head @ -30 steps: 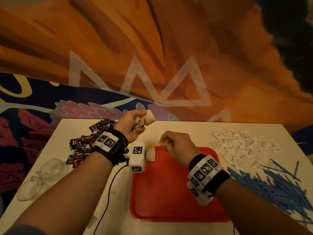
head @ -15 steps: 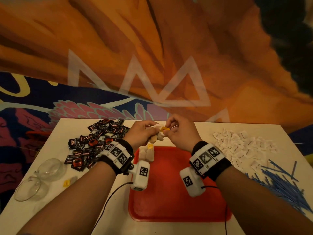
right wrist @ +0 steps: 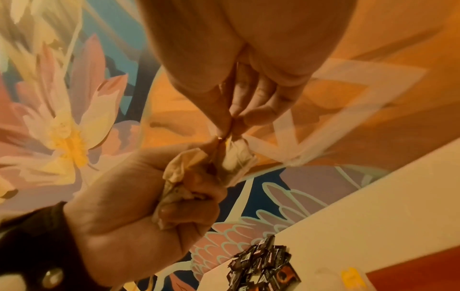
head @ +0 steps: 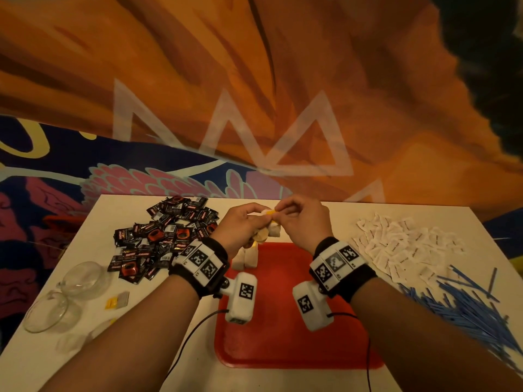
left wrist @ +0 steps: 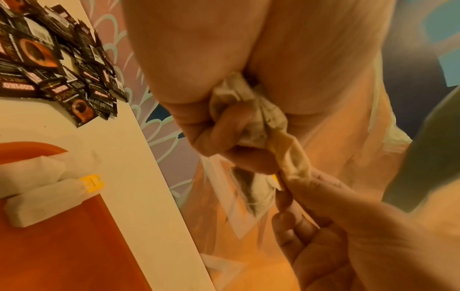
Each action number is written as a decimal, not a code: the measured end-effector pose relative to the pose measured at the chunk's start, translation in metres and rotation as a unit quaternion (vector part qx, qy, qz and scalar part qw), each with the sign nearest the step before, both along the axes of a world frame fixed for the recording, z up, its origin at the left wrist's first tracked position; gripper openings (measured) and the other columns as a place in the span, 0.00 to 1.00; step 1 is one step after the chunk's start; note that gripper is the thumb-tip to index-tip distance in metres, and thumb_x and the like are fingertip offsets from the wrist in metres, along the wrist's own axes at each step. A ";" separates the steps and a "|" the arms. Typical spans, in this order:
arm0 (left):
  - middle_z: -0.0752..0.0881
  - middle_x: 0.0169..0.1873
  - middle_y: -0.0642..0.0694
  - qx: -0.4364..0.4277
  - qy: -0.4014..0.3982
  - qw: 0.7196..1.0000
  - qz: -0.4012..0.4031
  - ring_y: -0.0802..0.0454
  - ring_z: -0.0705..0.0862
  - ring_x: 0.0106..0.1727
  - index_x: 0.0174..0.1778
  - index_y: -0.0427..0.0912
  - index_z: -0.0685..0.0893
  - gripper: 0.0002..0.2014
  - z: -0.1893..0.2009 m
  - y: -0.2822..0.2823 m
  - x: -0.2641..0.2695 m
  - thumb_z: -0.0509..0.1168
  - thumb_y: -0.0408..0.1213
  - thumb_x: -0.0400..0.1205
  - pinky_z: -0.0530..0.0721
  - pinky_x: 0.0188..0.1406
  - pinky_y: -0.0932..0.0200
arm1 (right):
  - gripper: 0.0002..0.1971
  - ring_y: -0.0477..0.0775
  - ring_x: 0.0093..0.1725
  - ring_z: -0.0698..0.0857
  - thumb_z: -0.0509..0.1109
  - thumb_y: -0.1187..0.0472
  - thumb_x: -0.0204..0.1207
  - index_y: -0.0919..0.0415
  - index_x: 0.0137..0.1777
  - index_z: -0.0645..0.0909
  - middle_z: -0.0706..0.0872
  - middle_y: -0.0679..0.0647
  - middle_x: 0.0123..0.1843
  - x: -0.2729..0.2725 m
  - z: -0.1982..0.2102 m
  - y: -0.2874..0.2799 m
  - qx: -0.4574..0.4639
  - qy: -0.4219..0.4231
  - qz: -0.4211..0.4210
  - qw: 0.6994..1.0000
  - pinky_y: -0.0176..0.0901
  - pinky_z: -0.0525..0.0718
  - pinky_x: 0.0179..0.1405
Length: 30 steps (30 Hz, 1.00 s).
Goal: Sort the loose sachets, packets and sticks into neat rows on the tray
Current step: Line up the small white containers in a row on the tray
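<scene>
At the lower left of the head view, two clear glass bowls [head: 70,292] sit on the white table [head: 127,349] beside a small yellow-tagged packet [head: 116,299]. Above them lies a heap of black coffee sachets [head: 167,236]. In the centre, the left hand [head: 240,227] clutches a bunch of tea bags [left wrist: 251,118] in curled fingers above the far edge of the red tray [head: 283,321], while the right hand [head: 304,222] pinches the yellow tag [head: 270,212] of one bag between thumb and fingertips. Two tea bags [head: 244,258] lie side by side at the tray's far left corner. To the right spread white sachets [head: 404,244], with blue sticks [head: 467,306] piled at the lower right.
</scene>
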<state>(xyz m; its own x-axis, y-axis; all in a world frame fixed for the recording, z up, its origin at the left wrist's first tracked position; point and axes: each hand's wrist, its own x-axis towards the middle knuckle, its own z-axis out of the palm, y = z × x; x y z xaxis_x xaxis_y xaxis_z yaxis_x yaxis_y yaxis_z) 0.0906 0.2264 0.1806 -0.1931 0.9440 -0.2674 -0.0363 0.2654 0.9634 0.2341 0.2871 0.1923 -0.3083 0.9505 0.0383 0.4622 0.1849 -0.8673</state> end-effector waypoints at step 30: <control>0.92 0.42 0.43 -0.131 0.045 0.981 0.139 0.54 0.79 0.25 0.48 0.41 0.84 0.03 -0.097 -0.032 -0.078 0.66 0.35 0.86 0.67 0.18 0.64 | 0.03 0.49 0.42 0.85 0.77 0.58 0.74 0.55 0.46 0.88 0.89 0.52 0.45 -0.057 -0.145 -0.015 -0.242 -0.065 0.009 0.968 0.38 0.79 0.40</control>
<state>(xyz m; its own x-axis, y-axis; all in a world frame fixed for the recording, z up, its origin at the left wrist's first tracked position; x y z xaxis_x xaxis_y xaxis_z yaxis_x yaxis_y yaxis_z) 0.0122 0.1941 0.0839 -0.4673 0.7525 -0.4640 -0.0609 0.4962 0.8661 0.1770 0.2717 0.0472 -0.2974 0.8421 -0.4500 0.5738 -0.2191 -0.7892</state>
